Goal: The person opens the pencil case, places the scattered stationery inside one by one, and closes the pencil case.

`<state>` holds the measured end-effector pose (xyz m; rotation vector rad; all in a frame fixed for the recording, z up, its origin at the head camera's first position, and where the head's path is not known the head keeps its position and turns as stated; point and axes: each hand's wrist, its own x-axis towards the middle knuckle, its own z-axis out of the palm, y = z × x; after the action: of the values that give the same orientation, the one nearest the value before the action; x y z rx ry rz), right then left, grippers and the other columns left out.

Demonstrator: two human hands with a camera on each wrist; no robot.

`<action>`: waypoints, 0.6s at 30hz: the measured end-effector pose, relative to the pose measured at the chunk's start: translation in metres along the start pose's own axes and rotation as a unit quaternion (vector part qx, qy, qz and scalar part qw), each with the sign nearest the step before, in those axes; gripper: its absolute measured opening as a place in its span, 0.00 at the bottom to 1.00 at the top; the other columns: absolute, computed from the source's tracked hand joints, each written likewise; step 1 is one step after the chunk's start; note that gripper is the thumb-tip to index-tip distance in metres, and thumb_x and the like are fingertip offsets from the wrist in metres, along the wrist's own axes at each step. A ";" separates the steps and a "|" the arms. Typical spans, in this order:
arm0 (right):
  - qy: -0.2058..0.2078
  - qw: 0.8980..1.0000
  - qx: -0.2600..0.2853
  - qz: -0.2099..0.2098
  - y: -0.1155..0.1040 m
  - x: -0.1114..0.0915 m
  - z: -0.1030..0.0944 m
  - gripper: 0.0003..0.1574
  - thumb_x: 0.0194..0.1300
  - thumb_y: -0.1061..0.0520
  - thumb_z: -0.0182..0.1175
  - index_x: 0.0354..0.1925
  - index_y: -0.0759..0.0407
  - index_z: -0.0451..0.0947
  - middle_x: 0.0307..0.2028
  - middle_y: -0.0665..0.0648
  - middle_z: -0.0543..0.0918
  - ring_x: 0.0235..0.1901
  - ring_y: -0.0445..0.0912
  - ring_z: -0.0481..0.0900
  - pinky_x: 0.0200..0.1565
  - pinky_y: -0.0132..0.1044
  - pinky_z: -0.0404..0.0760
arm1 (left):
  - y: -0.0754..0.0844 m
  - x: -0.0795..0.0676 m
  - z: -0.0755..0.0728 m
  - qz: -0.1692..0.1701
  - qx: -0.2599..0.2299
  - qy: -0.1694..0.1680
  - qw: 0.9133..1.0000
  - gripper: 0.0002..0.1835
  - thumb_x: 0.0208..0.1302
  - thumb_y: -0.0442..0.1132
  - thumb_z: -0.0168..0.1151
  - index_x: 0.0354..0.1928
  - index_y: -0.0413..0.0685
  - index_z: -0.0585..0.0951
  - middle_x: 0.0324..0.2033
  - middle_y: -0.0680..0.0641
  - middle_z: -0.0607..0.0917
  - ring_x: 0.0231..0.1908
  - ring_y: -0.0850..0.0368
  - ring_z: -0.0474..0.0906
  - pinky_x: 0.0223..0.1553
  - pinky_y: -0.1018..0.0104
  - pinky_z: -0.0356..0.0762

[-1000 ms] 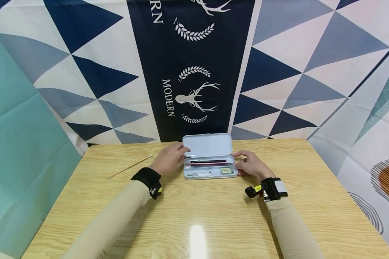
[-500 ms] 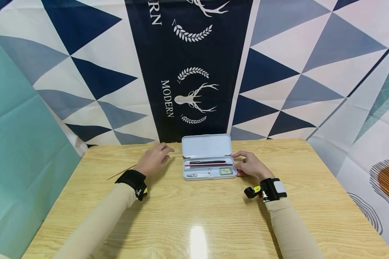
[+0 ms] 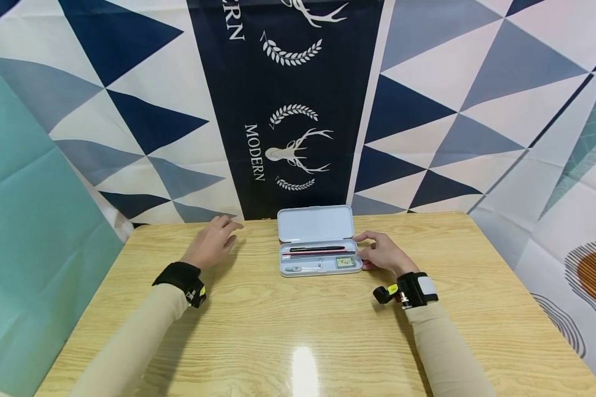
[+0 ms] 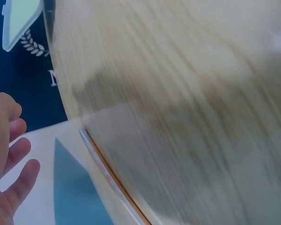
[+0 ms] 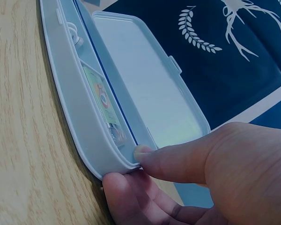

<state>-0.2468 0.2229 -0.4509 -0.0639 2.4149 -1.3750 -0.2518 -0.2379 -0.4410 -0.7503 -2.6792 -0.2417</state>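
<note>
An open light-blue pencil case stands at the back of the table, its lid tilted up behind it. My right hand pinches its right end. In the right wrist view the thumb presses on the rim, with fingers below outside the wall. Inside lie a black pen, a dark red pencil, a small whitish tool and a green-labelled block. My left hand, fingers loose, holds nothing. Near it lies a thin stick, hidden in the head view.
The wooden table runs toward me, with bare surface in front of the case. A patterned cloth hangs directly behind the back edge. A teal sheet borders the left side.
My left hand has let go of the pencil case's left side and moved left, covering the thin stick in the head view. The right hand stays on the case.
</note>
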 end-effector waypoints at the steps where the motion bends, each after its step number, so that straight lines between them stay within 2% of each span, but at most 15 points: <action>1: 0.001 1.000 0.000 -0.001 0.000 0.000 0.000 0.32 0.81 0.64 0.62 0.78 0.66 0.73 0.39 0.61 0.84 0.29 0.42 0.83 0.33 0.30 0.87 | -0.002 -0.002 -0.001 -0.002 0.000 -0.003 1.000 0.13 0.77 0.30 0.70 0.60 0.38 0.89 0.53 0.36 0.89 0.53 0.39 0.84 0.53 0.49 0.89; 7: 0.004 1.000 -0.005 -0.002 0.000 -0.001 0.000 0.33 0.81 0.64 0.62 0.79 0.67 0.72 0.43 0.63 0.85 0.30 0.43 0.82 0.33 0.30 0.86 | -0.013 -0.015 -0.004 -0.009 0.002 -0.016 1.000 0.13 0.76 0.29 0.70 0.59 0.38 0.89 0.48 0.39 0.87 0.46 0.44 0.81 0.46 0.51 0.85; 13: 0.005 1.000 -0.007 0.005 0.000 0.001 0.000 0.32 0.80 0.64 0.62 0.78 0.65 0.74 0.42 0.62 0.84 0.30 0.43 0.82 0.33 0.30 0.86 | -0.025 -0.030 -0.011 -0.026 -0.001 -0.029 0.999 0.14 0.75 0.30 0.72 0.59 0.37 0.88 0.51 0.36 0.88 0.52 0.39 0.86 0.53 0.44 0.89; 18: 0.004 1.000 -0.007 0.000 0.001 0.001 -0.001 0.32 0.80 0.64 0.62 0.78 0.66 0.73 0.41 0.61 0.83 0.30 0.42 0.82 0.33 0.30 0.86 | -0.038 -0.043 -0.016 -0.045 -0.005 -0.035 0.998 0.14 0.77 0.31 0.70 0.60 0.35 0.88 0.51 0.35 0.87 0.51 0.38 0.86 0.52 0.43 0.88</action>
<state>-0.2480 0.2240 -0.4513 -0.0623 2.4327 -1.3606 -0.2332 -0.2944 -0.4443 -0.6538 -2.7839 -0.2555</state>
